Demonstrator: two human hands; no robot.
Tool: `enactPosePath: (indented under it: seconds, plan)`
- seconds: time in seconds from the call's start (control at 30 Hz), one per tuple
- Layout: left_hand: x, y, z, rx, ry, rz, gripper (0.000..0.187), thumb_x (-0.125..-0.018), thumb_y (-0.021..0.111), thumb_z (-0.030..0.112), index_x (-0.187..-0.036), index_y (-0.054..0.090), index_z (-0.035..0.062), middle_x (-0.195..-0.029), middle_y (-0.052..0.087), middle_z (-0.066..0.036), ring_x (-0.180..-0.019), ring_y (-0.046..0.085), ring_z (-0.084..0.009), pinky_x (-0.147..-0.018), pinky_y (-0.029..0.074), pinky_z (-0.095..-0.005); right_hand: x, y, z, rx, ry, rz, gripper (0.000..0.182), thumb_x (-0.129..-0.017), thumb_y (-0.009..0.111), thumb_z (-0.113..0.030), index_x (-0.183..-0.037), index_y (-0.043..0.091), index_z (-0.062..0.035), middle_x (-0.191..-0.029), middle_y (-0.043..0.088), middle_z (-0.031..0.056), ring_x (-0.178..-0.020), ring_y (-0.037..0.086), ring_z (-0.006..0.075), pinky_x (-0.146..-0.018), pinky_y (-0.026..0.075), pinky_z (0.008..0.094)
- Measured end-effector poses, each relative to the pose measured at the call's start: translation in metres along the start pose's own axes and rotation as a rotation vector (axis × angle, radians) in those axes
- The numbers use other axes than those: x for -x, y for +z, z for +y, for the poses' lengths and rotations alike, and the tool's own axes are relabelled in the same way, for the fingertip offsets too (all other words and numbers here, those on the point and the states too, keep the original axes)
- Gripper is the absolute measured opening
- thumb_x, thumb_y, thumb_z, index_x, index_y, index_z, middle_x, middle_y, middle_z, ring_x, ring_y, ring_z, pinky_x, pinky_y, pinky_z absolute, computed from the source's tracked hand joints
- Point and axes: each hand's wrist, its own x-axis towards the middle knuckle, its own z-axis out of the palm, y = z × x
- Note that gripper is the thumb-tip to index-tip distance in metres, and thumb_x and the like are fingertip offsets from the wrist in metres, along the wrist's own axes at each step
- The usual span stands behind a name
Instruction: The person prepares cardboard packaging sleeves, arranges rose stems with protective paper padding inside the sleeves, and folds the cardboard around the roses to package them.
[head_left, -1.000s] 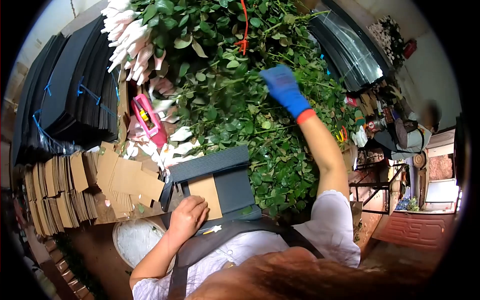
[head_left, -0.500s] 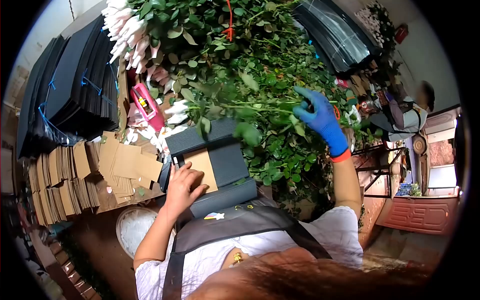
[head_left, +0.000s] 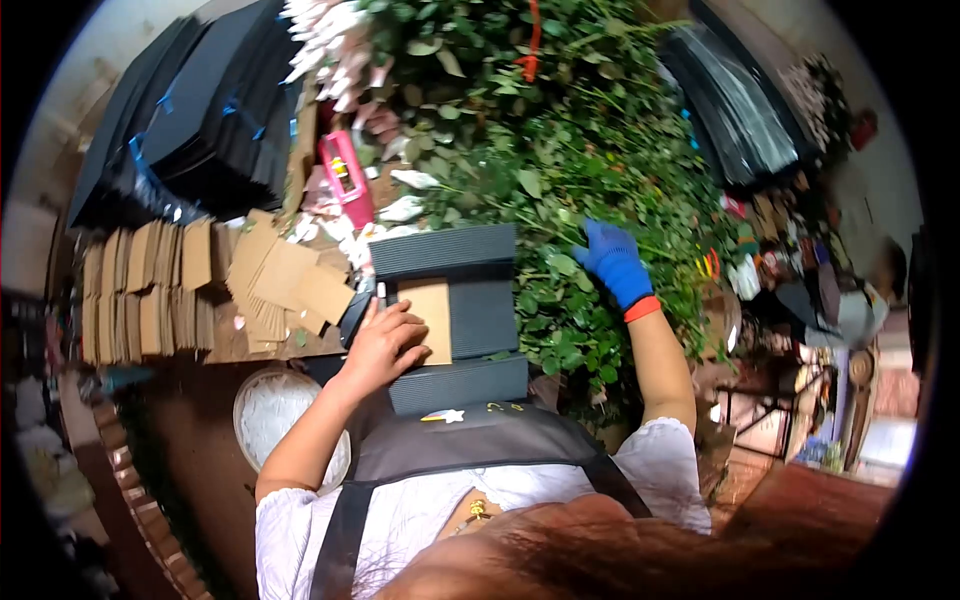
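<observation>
My left hand [head_left: 385,342] is bare, its fingers lying spread on a tan cardboard piece [head_left: 436,315]. The cardboard lies inside a dark corrugated sheet [head_left: 484,318] with raised side flaps. Beside my fingertips is a small dark object with a pale tip [head_left: 381,292]. My right hand [head_left: 612,258], in a blue glove with an orange cuff, is at the edge of the leafy stems [head_left: 560,290]. Its fingers look closed, and leaves hide what is between them. White-wrapped flower heads [head_left: 403,208] lie above the sheet.
Cardboard stacks [head_left: 160,275] and loose cards [head_left: 285,275] are at left, below dark sheets [head_left: 215,110]. A pink tool [head_left: 346,180] lies behind the corrugated sheet. A white-lined bucket [head_left: 270,415] stands below the table. Another person [head_left: 850,310] is at far right.
My right hand has moved lower and left among the leaves, its fingers drawn together. The stems blurred over the sheet are away from it. My left hand stays on the cardboard. The view has shifted.
</observation>
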Motion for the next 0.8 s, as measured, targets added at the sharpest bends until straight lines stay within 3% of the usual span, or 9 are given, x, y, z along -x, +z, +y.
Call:
enactPosePath:
  seconds: [0.03, 0.17, 0.23, 0.33, 0.47, 0.5, 0.53, 0.67, 0.8]
  plan:
    - [0.002, 0.0, 0.0, -0.001, 0.0, -0.004, 0.028, -0.086, 0.078, 0.024, -0.109, 0.071, 0.0106, -0.115, 0.069, -0.005, -0.132, 0.055, -0.0319, -0.117, 0.027, -0.0608, -0.006, 0.005, -0.002, 0.092, 0.021, -0.096, 0.028, -0.087, 0.068, -0.035, -0.108, 0.069, -0.0169, -0.102, 0.072, 0.0115, -0.096, 0.068, 0.035, -0.082, 0.055, 0.0465]
    - [0.005, 0.0, -0.004, 0.02, -0.002, -0.005, 0.03, -0.085, 0.078, 0.025, -0.111, 0.072, 0.0122, -0.119, 0.069, -0.005, -0.133, 0.055, -0.0307, -0.118, 0.027, -0.0617, 0.011, -0.049, -0.005, -0.164, -0.096, 0.305, 0.019, -0.089, 0.066, -0.023, -0.103, 0.069, -0.0114, -0.101, 0.07, 0.0136, -0.096, 0.066, 0.038, -0.08, 0.053, 0.048]
    - [0.006, 0.002, -0.007, 0.056, 0.001, 0.008, 0.029, -0.085, 0.077, 0.027, -0.109, 0.072, 0.0111, -0.119, 0.069, -0.005, -0.132, 0.055, -0.0302, -0.117, 0.025, -0.064, 0.026, -0.082, -0.007, -0.286, -0.318, 0.651, 0.019, -0.088, 0.063, -0.008, -0.105, 0.071, -0.0096, -0.102, 0.071, 0.0131, -0.096, 0.067, 0.0362, -0.082, 0.054, 0.0448]
    - [0.005, -0.003, -0.005, 0.091, -0.049, -0.021, 0.037, -0.083, 0.08, 0.027, -0.116, 0.071, 0.013, -0.12, 0.07, -0.006, -0.133, 0.055, -0.0315, -0.119, 0.026, -0.0617, 0.06, -0.105, 0.006, -0.409, -0.415, 0.697, 0.029, -0.085, 0.06, 0.004, -0.108, 0.072, -0.0081, -0.105, 0.072, 0.0124, -0.098, 0.068, 0.0333, -0.086, 0.055, 0.0414]
    - [0.006, -0.004, -0.005, 0.187, -0.121, -0.001, 0.08, -0.079, 0.085, 0.033, -0.146, 0.046, 0.0097, -0.127, 0.069, -0.008, -0.134, 0.054, -0.0314, -0.121, 0.023, -0.0598, 0.104, -0.093, 0.026, -0.665, -0.411, 0.469, 0.026, -0.084, 0.057, 0.004, -0.102, 0.072, -0.0067, -0.105, 0.073, 0.0114, -0.098, 0.069, 0.0302, -0.087, 0.055, 0.0393]
    - [0.006, -0.006, -0.007, 0.213, -0.147, -0.075, 0.101, -0.077, 0.087, 0.035, -0.155, 0.029, 0.0073, -0.129, 0.069, -0.008, -0.134, 0.054, -0.0312, -0.122, 0.019, -0.0594, 0.112, -0.087, 0.033, -0.688, -0.431, 0.45, 0.023, -0.085, 0.059, 0.002, -0.102, 0.072, -0.0059, -0.104, 0.073, 0.0113, -0.098, 0.069, 0.0293, -0.086, 0.054, 0.0385]
    - [0.006, -0.006, -0.007, 0.23, -0.149, -0.061, 0.108, -0.075, 0.088, 0.035, -0.157, 0.024, 0.0075, -0.128, 0.069, -0.009, -0.135, 0.054, -0.031, -0.123, 0.017, -0.0591, 0.116, -0.079, 0.04, -0.71, -0.454, 0.43, 0.019, -0.085, 0.06, -0.001, -0.101, 0.071, -0.005, -0.103, 0.073, 0.0112, -0.098, 0.069, 0.0284, -0.086, 0.054, 0.0378]
    - [0.006, -0.002, -0.01, 0.271, -0.149, -0.034, 0.122, -0.072, 0.091, 0.038, -0.16, 0.013, 0.0078, -0.126, 0.07, -0.011, -0.137, 0.052, -0.0315, -0.122, 0.018, -0.058, 0.131, -0.079, 0.046, -0.903, -0.298, 0.336, 0.013, -0.087, 0.068, -0.011, -0.095, 0.073, -0.0029, -0.099, 0.073, 0.0127, -0.094, 0.069, 0.0264, -0.083, 0.054, 0.037]
    - [0.007, 0.0, -0.013, 0.194, -0.1, 0.009, 0.121, -0.068, 0.092, 0.043, -0.159, 0.02, 0.008, -0.13, 0.067, -0.013, -0.139, 0.049, -0.0326, -0.122, 0.018, -0.0593, 0.125, -0.082, 0.046, -0.801, -0.34, 0.084, 0.013, -0.085, 0.07, -0.011, -0.095, 0.075, -0.0057, -0.095, 0.074, 0.0108, -0.088, 0.07, 0.0251, -0.079, 0.055, 0.0363]
